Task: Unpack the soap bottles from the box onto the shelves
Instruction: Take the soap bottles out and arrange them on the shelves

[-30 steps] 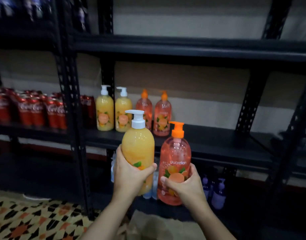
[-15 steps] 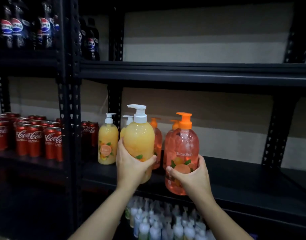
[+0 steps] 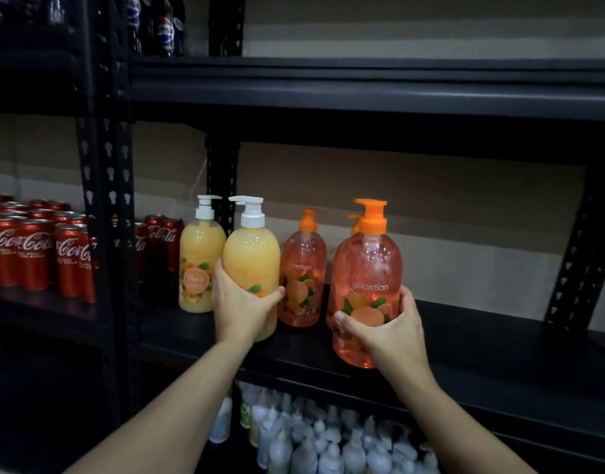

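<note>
Holding two soap bottles at the front of the middle shelf (image 3: 482, 336), head view. My left hand (image 3: 241, 302) wraps the lower body of the yellow bottle (image 3: 251, 254), fingers (image 3: 273, 294) curled round it. My right hand (image 3: 386, 333) grips the orange bottle (image 3: 367, 268) likewise. Both bottles are upright, long axis vertical, pump nozzles pointing left. Whether they touch the shelf: cannot tell.

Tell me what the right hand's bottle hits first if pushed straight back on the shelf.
Likely the second orange-capped bottle standing directly behind the held bottle in the right hand; only its pump peeks out, so the gap is unclear.
</note>
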Demonstrator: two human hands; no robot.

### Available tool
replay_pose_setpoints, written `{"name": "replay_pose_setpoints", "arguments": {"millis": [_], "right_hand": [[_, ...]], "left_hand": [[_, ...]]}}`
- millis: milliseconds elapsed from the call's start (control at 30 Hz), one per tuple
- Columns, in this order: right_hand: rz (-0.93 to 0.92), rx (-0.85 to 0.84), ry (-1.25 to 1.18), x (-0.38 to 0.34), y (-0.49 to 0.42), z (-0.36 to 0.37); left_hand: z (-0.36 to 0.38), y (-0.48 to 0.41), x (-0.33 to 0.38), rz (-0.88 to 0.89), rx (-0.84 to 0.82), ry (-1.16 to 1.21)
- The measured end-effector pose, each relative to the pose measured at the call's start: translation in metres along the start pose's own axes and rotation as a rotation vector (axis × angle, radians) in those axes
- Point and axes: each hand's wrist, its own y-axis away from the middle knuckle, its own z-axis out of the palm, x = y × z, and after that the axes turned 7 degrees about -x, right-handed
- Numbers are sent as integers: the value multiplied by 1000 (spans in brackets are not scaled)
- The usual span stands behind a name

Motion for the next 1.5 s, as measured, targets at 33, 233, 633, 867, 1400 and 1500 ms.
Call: {"name": "replay_pose_setpoints", "arguments": {"millis": [33,233,633,867,1400,1500], "right_hand": [[2,2,-2,1,-1,0],[18,25,3,12,-6,0],[38,63,34,12,-5,-11],[33,86,25,13,-5,-16],[45,128,49,16,-4,-28],[58,155,65,16,-9,-37]], "left_hand": [[0,-1,-3,-13,-1,-2],[3,-3,-13,-25,-9,-44],[13,-6,-25,18,-220,-43],[23,-6,-25,18,-190,-50],[24,5,-15,-19,-70,-233],[28,32,0,270,156,-325]]}}
